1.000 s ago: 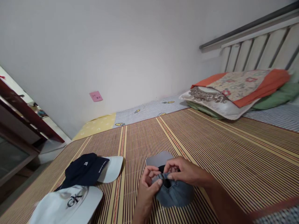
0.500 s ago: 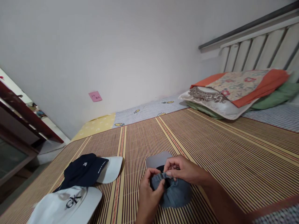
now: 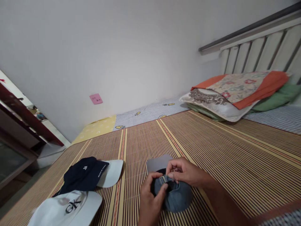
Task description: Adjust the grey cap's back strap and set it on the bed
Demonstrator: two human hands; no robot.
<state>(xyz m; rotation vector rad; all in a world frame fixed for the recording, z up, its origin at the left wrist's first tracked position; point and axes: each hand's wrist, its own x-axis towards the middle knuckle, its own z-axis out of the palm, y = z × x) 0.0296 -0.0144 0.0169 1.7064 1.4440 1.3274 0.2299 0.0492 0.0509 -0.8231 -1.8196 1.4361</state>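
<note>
A blue-grey baseball cap (image 3: 179, 198) lies on the striped mat, its lighter grey brim pointing away from me. My left hand (image 3: 151, 194) grips the left side of its back strap, thumb and fingers around a small metal buckle (image 3: 162, 179). Fingers of my right hand (image 3: 184, 172) pinch the strap just right of that buckle. The opening above the strap shows dark between my hands. To the left rest a navy cap (image 3: 81, 174) with small white lettering and a white cap (image 3: 61, 208) with black letters; another pale brim (image 3: 113, 174) sticks out from under the navy one.
The striped mat (image 3: 199, 144) covers the bed. Pillows (image 3: 211, 106) with an orange floral cloth (image 3: 244, 86) are piled at the far right, by a white radiator (image 3: 256, 53). A pink note (image 3: 96, 99) is stuck on the wall. A doorway stands at the left.
The metal buckle on the strap now shows more plainly between my hands. My left thumb has shifted slightly right; both hands keep hold of the strap.
</note>
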